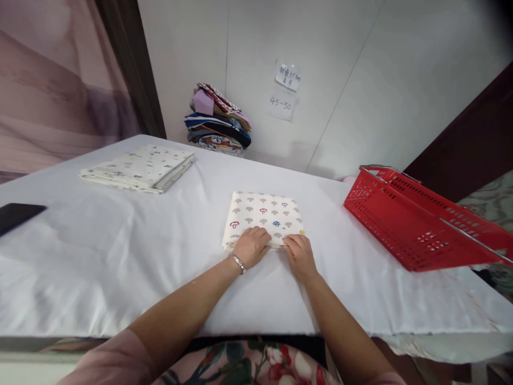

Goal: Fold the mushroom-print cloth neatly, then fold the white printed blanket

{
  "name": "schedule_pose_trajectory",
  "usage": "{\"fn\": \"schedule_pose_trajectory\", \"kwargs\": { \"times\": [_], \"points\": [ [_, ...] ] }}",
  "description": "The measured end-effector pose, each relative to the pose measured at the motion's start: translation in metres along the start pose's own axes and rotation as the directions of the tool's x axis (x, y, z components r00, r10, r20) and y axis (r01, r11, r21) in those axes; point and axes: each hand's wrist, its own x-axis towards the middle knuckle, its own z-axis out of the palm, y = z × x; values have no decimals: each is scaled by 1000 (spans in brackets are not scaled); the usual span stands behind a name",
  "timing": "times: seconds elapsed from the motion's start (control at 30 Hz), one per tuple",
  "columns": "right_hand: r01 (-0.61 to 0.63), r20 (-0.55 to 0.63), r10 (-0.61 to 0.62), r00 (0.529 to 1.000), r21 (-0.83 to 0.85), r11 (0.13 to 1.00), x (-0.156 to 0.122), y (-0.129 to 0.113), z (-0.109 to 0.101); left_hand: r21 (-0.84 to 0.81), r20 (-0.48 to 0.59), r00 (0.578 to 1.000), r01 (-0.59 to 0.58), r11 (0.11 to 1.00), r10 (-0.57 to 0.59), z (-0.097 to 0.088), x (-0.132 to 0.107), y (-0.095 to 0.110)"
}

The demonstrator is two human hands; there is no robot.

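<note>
From my seat I have 2 bare hands near the middle of the bench (168, 240), which is draped in glossy white fabric. Between them, straight ahead, lies a flat folded white cloth printed with grey and coloured mushrooms (262, 216). The fingers of the left hand (251, 247) are bent close together over its near edge; I cannot tell whether the thumb has closed underneath. The right hand (300, 258) has its fingers pinched on that same edge, near the right corner.

Over to my right, well apart from the cloth, sits a red perforated plastic basket with metal handles (393, 224). At far left lies a folded white cloth with small dark prints (148, 163), and nearer, a flat black object (19, 215). Beyond the far edge rises a stack of multicoloured folded fabrics (220, 122), beside 2 handwritten white paper notes (281, 105) on the pale panelled wall (328, 64).
</note>
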Motion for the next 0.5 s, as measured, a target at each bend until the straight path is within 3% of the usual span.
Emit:
{"fn": "schedule_pose_trajectory", "kwargs": {
  "times": [0.5],
  "points": [
    [10,50,-11,999,27,1000,-1,-1,-1,-8,-19,1000,16,1000,-16,3,-1,-2]
  ]
}}
